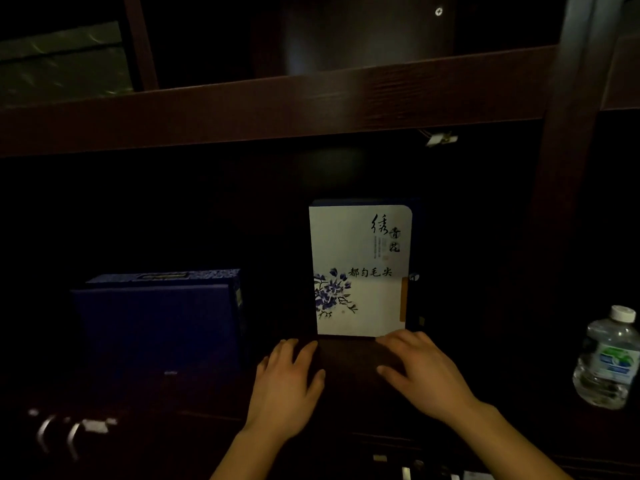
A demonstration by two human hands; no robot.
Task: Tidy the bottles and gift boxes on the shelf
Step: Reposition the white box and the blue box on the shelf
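A white gift box (pixel 360 268) with blue flowers and black characters stands upright in the middle of the dark wooden shelf (pixel 346 362). My left hand (pixel 287 386) rests flat on the shelf just below the box's lower left corner, fingers apart. My right hand (pixel 426 372) lies by the lower right corner, fingertips touching or nearly touching the box's bottom edge. A dark blue gift box (pixel 159 323) stands to the left, with a patterned blue box (pixel 166 277) behind it. A clear water bottle (pixel 607 363) with a white cap stands at the far right.
A thick shelf board (pixel 277 109) runs overhead and a dark upright post (pixel 568 168) separates the bottle's bay. Metal drawer handles (pixel 59 438) show at lower left. The scene is very dim, and the shelf's back is black.
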